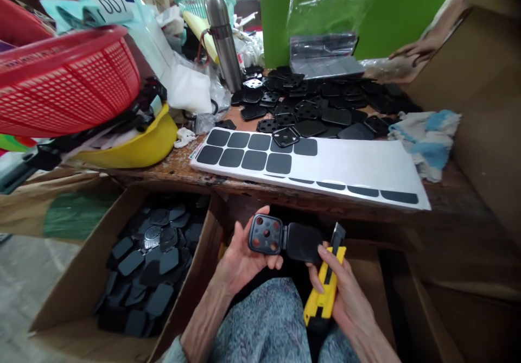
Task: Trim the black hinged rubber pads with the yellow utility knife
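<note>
Hinged black case [290, 238] sits unfolded above the lap [260, 325], left hand [240, 257] clasping one half, right hand [348, 279] pinching the other and gripping a yellow utility knife [325, 284]; best keep fingers off its blade [338, 233].

Hinged case [291, 239]: black; one half patterned with round holes, other half plain. Utility knife [324, 299]: bright yellow, black inlay, dark grey tip. Sticker sheet [362, 159]: white, rows of dark grey rounded squares. Heaped plates [309, 110]: black, several with dot-like perforations. Tabletop [179, 163]: worn brown, speckled. Carton [77, 279]: tan; pieces inside [152, 265]: dark grey to black. Basket [73, 81]: red, lattice mesh. Basin [134, 148]: yellow. Flask [226, 48]: silver. Panel [399, 16]: plain green. Rag [429, 138]: white, blue patches. Garment [264, 319]: grey-blue, leafy pattern.
</note>
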`<state>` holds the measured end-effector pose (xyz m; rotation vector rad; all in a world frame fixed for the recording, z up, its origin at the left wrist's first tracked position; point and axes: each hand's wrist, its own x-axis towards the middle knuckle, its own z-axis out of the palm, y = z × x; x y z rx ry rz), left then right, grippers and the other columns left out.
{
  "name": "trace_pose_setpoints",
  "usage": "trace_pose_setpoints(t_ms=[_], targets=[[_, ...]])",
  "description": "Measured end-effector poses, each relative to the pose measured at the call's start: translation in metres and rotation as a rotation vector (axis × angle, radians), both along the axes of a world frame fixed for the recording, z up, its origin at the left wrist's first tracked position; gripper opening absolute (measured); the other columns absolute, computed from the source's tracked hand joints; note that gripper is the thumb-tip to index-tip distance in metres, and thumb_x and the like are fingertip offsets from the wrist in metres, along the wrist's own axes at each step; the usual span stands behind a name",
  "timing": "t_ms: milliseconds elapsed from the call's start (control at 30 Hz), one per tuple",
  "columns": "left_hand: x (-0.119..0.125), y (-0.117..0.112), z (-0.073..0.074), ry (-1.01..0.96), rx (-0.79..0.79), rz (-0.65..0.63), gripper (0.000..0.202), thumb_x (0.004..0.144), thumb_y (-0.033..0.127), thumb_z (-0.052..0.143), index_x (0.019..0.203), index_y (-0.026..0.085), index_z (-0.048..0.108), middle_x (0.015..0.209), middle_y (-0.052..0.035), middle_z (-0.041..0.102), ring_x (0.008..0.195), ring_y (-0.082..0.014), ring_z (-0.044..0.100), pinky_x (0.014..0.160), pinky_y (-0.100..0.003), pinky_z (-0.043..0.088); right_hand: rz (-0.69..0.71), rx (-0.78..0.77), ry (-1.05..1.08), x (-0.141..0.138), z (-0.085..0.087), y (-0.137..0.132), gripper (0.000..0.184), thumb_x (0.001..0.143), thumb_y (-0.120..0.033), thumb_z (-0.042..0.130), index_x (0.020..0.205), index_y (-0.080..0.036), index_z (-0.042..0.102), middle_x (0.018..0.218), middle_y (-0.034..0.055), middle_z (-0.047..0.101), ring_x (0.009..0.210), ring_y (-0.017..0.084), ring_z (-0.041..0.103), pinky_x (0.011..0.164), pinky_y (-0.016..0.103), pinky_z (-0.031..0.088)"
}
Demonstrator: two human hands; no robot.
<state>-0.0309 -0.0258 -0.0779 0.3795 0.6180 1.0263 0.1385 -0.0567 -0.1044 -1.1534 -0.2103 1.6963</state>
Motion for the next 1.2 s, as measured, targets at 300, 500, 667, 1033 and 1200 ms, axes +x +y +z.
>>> trace_pose_setpoints(t_ms=[300,500,667,1033,1200], targets=[[0.015,0.006,0.015,0.345,0.084,0.257,0.034,0.082,0.021,0.044,0.115,0.024,0.051,0.104,-0.0032,0.062,0.107,-0.0202,0.050,0.095,-0.037,0.035,0.344,0.280,-0.848,0.003,0.005,0.012,0.029,0.079,-0.042,0.053,0.097,-0.019,0.054,0.070,0.0020,0.062,0.044,0.012,0.050,0.043,0.024,0.038],[0.007,0.004,0.010,0.753,0.159,0.187,0.032,0.080,0.024,0.044,0.110,0.024,0.054,0.099,-0.0025,0.062,0.100,-0.0194,0.052,0.091,-0.031,0.036,0.621,0.836,-1.473,-0.007,0.038,0.019,0.034,0.079,-0.013,0.043,0.112,-0.021,0.050,0.098,0.0074,0.063,0.084,0.021,0.061,0.070,0.034,0.047],[0.007,0.002,0.006,0.860,0.203,0.105,0.032,0.081,0.025,0.044,0.112,0.024,0.052,0.096,-0.0026,0.058,0.087,-0.0171,0.053,0.080,-0.028,0.039,0.771,1.008,-1.754,-0.023,0.049,0.020,0.049,0.075,-0.008,0.045,0.123,-0.019,0.043,0.099,0.0077,0.061,0.086,0.022,0.058,0.068,0.035,0.046],[-0.001,0.000,0.000,1.159,0.317,0.041,0.037,0.079,0.015,0.039,0.112,0.026,0.051,0.097,-0.0028,0.055,0.092,-0.0188,0.052,0.084,-0.031,0.037,0.807,1.101,-1.888,-0.025,0.066,0.031,0.030,0.071,-0.007,0.047,0.098,-0.017,0.055,0.085,0.0088,0.064,0.068,0.021,0.058,0.057,0.031,0.043],[-0.007,-0.008,0.005,1.276,0.389,0.033,0.033,0.078,0.013,0.040,0.105,0.024,0.055,0.098,-0.0025,0.056,0.094,-0.0184,0.050,0.087,-0.031,0.034,0.985,0.844,-1.866,-0.004,0.047,0.052,0.022,0.080,-0.014,0.047,0.099,-0.021,0.055,0.078,0.0040,0.063,0.065,0.020,0.058,0.056,0.029,0.039]])
